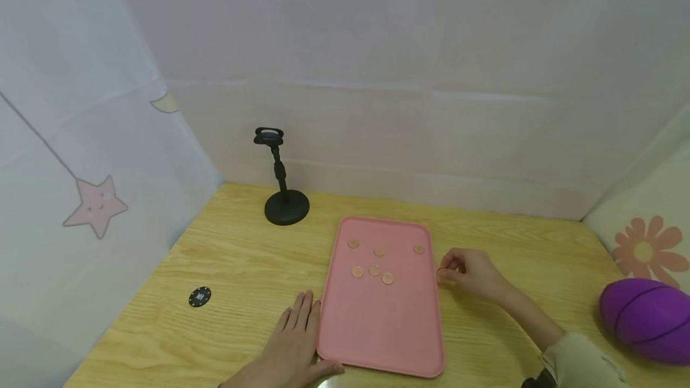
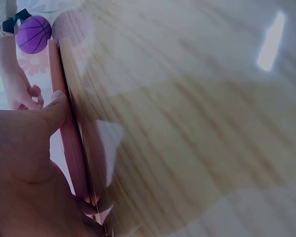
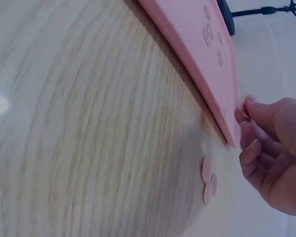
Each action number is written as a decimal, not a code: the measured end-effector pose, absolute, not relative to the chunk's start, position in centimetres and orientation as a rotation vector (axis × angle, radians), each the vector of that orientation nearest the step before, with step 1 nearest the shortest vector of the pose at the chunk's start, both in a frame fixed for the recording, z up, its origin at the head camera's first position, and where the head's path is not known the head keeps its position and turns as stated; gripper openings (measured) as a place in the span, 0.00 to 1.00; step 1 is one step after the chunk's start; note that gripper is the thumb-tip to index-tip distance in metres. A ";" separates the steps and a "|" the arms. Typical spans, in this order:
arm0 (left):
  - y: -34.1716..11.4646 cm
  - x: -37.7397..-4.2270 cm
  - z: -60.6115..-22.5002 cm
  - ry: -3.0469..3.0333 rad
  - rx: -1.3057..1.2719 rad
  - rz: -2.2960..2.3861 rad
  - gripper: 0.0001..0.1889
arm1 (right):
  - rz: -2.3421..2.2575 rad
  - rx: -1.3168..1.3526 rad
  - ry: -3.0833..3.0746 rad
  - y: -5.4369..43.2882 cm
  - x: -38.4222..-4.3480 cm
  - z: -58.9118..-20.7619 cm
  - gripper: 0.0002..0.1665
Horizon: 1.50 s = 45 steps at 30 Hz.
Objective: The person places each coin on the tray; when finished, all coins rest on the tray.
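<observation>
A pink tray [image 1: 383, 328] lies on the wooden table, with several copper-coloured coins [image 1: 374, 270] spread over its upper half. At the tray's lower left corner my left hand [image 1: 291, 340] rests with straight fingers along its side, the thumb [image 2: 56, 101] touching the near edge. My right hand [image 1: 471, 271] is just beyond the right rim and pinches a coin [image 3: 240, 106] between thumb and fingertips. In the right wrist view, three more coins [image 3: 206, 182] lie on the table below that hand; the head view does not show them.
A black stand [image 1: 287, 207] with a round base is behind the tray to the left. One black poker chip [image 1: 200, 296] lies on the left of the table. A purple ball [image 1: 647, 319] sits at the right. Printed cloth [image 1: 377, 76] hangs around the table.
</observation>
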State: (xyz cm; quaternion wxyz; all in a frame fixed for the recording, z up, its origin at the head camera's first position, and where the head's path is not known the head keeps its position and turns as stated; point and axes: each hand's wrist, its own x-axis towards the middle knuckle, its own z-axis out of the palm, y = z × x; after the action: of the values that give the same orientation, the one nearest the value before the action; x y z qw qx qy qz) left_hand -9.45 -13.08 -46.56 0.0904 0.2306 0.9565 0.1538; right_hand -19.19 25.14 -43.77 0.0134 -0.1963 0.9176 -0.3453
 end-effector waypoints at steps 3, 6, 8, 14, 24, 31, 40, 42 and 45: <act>-13.1 -9.6 -46.8 2.833 0.681 0.461 0.63 | -1.122 -0.683 2.821 23.4 -19.6 -44.2 0.04; -13.1 -9.5 -46.9 2.831 0.693 0.459 0.63 | -1.117 -0.744 2.761 22.3 -19.9 -44.7 0.04; -13.0 -9.5 -46.9 2.839 0.704 0.451 0.62 | -1.083 -0.762 2.744 21.9 -20.2 -45.0 0.05; -13.1 -9.6 -46.8 2.851 0.725 0.460 0.62 | -0.934 -0.702 2.830 21.0 -20.8 -45.4 0.05; -13.2 -9.6 -46.8 2.818 0.699 0.501 0.62 | -0.799 -0.627 2.949 20.3 -20.8 -46.0 0.06; -13.3 -9.8 -47.0 2.822 0.710 0.505 0.62 | -0.800 -0.629 3.016 20.5 -20.3 -46.7 0.07; -13.1 -9.7 -46.8 2.815 0.701 0.517 0.63 | -0.881 -0.568 3.069 23.8 -20.3 -45.5 0.08; -13.1 -9.7 -46.8 2.820 0.700 0.510 0.63 | -0.826 -0.539 3.086 25.4 -20.3 -45.0 0.10; -13.1 -9.8 -46.8 2.828 0.705 0.493 0.63 | -0.750 -0.499 3.069 27.7 -20.2 -44.3 0.16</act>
State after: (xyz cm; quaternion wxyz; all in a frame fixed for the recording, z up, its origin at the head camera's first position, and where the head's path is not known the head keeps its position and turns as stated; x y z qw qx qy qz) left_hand -9.77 -13.12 -46.77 0.0928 0.2375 0.9526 0.1659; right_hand -20.15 27.72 -44.34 -0.0285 -0.1559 0.9591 -0.2345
